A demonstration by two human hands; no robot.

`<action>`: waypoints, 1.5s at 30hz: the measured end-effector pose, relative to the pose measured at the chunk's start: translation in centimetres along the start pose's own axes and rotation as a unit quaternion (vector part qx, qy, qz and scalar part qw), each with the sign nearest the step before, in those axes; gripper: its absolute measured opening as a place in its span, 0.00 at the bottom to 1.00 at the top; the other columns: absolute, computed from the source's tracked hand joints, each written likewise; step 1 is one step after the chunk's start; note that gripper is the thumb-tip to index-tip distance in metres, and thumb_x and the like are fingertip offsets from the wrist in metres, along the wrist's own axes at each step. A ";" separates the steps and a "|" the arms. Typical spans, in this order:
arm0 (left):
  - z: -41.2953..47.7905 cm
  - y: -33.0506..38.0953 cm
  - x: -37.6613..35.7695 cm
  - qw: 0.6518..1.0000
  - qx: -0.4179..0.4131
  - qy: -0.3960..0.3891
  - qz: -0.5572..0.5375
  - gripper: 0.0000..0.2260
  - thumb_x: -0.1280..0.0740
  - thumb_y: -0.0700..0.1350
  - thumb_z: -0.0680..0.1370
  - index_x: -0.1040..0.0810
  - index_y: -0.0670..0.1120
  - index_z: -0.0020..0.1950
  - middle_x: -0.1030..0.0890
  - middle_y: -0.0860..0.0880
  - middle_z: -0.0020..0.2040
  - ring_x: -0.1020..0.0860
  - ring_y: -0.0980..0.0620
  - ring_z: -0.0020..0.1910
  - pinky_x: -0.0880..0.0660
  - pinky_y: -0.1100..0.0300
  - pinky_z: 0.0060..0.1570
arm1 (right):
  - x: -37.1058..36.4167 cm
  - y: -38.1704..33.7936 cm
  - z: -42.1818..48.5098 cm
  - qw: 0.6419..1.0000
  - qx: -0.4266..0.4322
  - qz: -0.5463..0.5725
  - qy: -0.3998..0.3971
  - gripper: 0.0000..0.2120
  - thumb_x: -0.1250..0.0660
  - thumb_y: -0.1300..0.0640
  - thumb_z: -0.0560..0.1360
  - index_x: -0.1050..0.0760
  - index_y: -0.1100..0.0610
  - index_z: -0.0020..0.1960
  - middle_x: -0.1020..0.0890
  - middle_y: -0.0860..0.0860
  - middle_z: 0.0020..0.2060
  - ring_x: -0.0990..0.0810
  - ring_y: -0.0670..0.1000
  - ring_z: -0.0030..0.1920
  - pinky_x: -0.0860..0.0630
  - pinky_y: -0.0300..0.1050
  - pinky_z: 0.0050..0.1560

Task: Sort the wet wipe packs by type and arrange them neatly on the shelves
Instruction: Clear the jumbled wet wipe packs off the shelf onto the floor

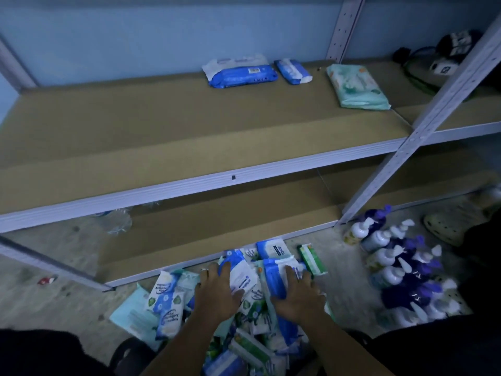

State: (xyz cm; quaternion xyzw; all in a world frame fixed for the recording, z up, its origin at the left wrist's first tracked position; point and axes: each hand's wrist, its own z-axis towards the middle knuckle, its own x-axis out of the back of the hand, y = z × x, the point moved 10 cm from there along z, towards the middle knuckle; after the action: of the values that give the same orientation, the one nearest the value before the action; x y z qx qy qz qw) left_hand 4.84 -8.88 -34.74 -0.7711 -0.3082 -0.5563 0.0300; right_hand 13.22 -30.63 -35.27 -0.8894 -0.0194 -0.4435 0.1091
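Observation:
A pile of wet wipe packs (252,316) lies on the floor in front of the bottom shelf. My left hand (217,291) grips a blue and white pack (241,272) at the top of the pile. My right hand (298,294) grips another blue and white pack (276,272) beside it. On the upper shelf (162,137) lie a large blue pack (241,71), a small blue pack (292,70) and a mint green pack (355,86), all near the back right.
Several pump bottles (401,270) stand on the floor at the right. A white upright post (423,126) crosses the shelf's right end. The lower shelf (217,226) holds a clear plastic bottle (116,221) at its left. Dark cables and plugs (444,55) lie at the far right.

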 end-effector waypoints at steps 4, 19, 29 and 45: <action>0.9 7.1 8.4 0.982 -0.103 0.082 -0.135 0.27 0.43 0.61 0.77 0.32 0.52 0.74 0.29 0.50 0.68 0.30 0.47 0.68 0.27 0.52 0.62 | 9.0 -2.6 0.4 0.978 0.031 0.159 0.128 0.40 0.44 0.34 0.66 0.37 0.48 0.75 0.33 0.58 0.71 0.27 0.62 0.65 0.27 0.55 0.65; 5.5 21.9 36.1 0.886 -0.360 0.274 -0.100 0.14 0.38 0.49 0.76 0.25 0.53 0.61 0.26 0.57 0.56 0.26 0.57 0.54 0.25 0.54 0.56 | 44.3 -4.4 -1.8 0.831 0.168 0.229 0.479 0.28 0.40 0.52 0.64 0.24 0.54 0.63 0.24 0.56 0.56 0.25 0.61 0.57 0.25 0.54 0.58; 18.8 24.4 41.0 0.893 -0.296 0.337 -0.036 0.15 0.37 0.47 0.77 0.26 0.52 0.63 0.28 0.53 0.59 0.30 0.50 0.60 0.24 0.48 0.52 | 51.1 -5.4 10.0 0.906 0.072 0.148 0.391 0.30 0.34 0.47 0.72 0.36 0.45 0.73 0.30 0.53 0.69 0.30 0.61 0.68 0.30 0.58 0.67; 32.1 18.6 42.8 0.960 -0.045 0.257 0.106 0.40 0.38 0.70 0.72 0.43 0.50 0.77 0.39 0.46 0.75 0.40 0.43 0.74 0.40 0.45 0.69 | 47.8 -7.0 14.9 0.935 -0.103 0.010 0.339 0.40 0.45 0.29 0.69 0.47 0.41 0.78 0.36 0.58 0.69 0.36 0.62 0.69 0.38 0.61 0.63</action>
State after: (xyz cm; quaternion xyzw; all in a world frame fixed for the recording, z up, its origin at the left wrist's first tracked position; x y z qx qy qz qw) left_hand 49.42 7.45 -3.84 -0.6312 -0.1813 -0.7424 0.1326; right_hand 52.95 -23.60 -4.74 -0.6930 0.0731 -0.7169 0.0210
